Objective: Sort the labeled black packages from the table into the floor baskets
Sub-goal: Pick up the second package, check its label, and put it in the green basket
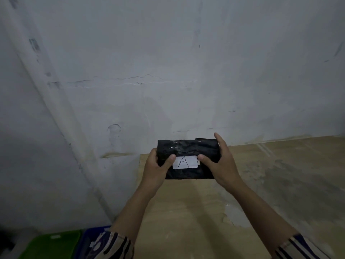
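Observation:
A black plastic-wrapped package is held up above the far left corner of the wooden table. A white label on its front shows a handwritten "A". My left hand grips its left end with the thumb beside the label. My right hand grips the right end, thumb on the front and fingers behind. Both hands are shut on the package, which faces me.
A green basket and a blue basket sit on the floor at the lower left, below the table's left edge. A stained white wall stands right behind the table. The tabletop has pale worn patches.

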`<control>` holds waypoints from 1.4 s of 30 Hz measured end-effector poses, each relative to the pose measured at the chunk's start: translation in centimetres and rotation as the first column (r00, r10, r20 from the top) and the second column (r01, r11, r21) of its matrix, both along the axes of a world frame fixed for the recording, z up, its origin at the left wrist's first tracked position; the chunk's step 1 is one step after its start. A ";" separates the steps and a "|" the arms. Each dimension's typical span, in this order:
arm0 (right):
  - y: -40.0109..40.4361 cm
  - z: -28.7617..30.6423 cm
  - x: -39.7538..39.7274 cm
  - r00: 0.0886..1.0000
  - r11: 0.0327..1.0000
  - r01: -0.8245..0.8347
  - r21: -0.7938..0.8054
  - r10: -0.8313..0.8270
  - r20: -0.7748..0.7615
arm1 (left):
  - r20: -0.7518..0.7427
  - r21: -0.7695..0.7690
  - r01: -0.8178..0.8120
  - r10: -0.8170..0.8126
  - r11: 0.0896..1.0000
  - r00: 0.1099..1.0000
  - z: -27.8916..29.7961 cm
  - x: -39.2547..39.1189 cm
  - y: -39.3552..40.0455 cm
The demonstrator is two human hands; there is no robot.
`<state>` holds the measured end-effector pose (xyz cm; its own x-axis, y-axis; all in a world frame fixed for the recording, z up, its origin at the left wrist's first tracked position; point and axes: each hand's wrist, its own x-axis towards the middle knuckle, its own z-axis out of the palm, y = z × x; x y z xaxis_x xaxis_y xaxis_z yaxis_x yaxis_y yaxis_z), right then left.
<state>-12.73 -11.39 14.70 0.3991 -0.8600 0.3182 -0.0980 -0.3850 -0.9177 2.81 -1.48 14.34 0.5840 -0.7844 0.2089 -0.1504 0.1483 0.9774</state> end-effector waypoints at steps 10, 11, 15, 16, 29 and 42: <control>2.9 -1.1 2.5 0.993 0.993 -0.094 -0.069 0.089 -0.074 | 0.146 0.012 -0.038 0.035 0.999 0.989 -1.4 3.8 3.0; 3.2 -1.4 2.8 0.994 0.995 -0.088 -0.054 0.084 -0.072 | 0.144 0.022 -0.029 0.026 0.999 0.989 -1.9 4.1 3.2; 4.2 -3.0 3.6 0.995 0.999 -0.053 -0.006 0.052 -0.086 | 0.109 0.080 0.020 -0.029 0.997 0.994 -3.6 5.5 4.3; 4.4 -3.4 3.7 0.994 0.999 -0.048 0.000 0.048 -0.093 | 0.098 0.093 0.033 -0.042 0.995 0.994 -4.0 5.9 4.5; 8.7 -8.1 7.3 0.970 0.985 -0.126 0.119 0.147 -0.191 | 0.302 0.376 -0.041 -0.081 0.926 0.950 -9.4 9.8 11.8; 19.4 -10.1 20.2 0.935 0.968 -0.208 0.139 0.238 -0.261 | 0.395 0.422 -0.177 -0.005 0.889 0.919 -11.2 21.3 24.1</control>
<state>7.46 7.97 4.62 0.6432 -0.7615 0.0802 -0.2741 -0.3268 -0.9045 24.13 22.60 3.16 0.6017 -0.7957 0.0698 -0.5096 -0.3152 0.8006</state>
